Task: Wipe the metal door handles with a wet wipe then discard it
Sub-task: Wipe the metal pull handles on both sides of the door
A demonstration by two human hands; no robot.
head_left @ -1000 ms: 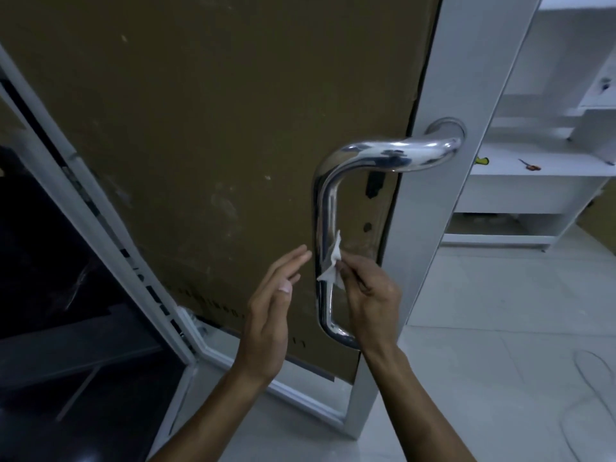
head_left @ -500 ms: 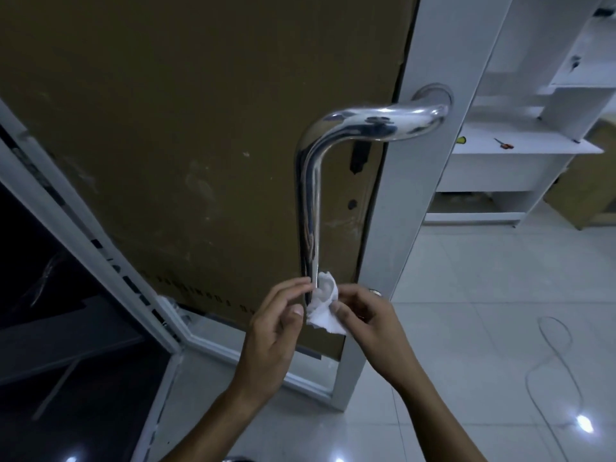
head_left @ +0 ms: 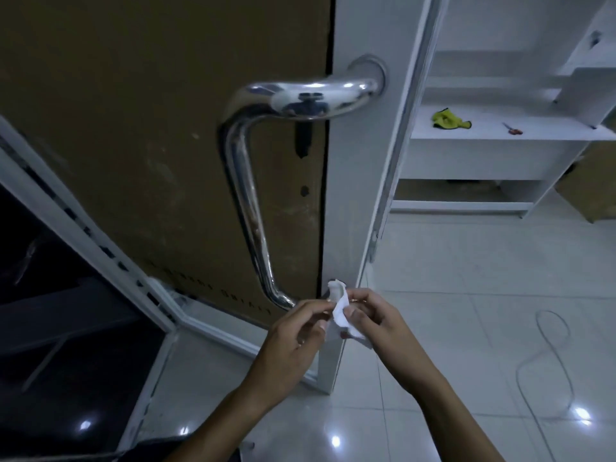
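Note:
A shiny metal pull handle (head_left: 245, 195) runs down the brown door from its upper mount on the white door frame (head_left: 353, 181). Its lower bend ends just above my hands. A small crumpled white wet wipe (head_left: 340, 310) is held between both hands below the handle's lower end. My left hand (head_left: 293, 338) pinches the wipe's left side with curled fingers. My right hand (head_left: 380, 325) grips its right side, thumb on top. The wipe is off the handle's bar.
The brown door panel (head_left: 150, 128) fills the left. A dark opening with a white rail (head_left: 83, 228) lies lower left. White shelving (head_left: 500, 135) at the right holds a yellow cloth (head_left: 448, 119) and a small tool (head_left: 511, 129). A thin cable (head_left: 550, 361) loops on the tiled floor.
Both hands came together on the wipe and moved down from the handle's bar to below its lower bend. The view has dropped and shifted closer.

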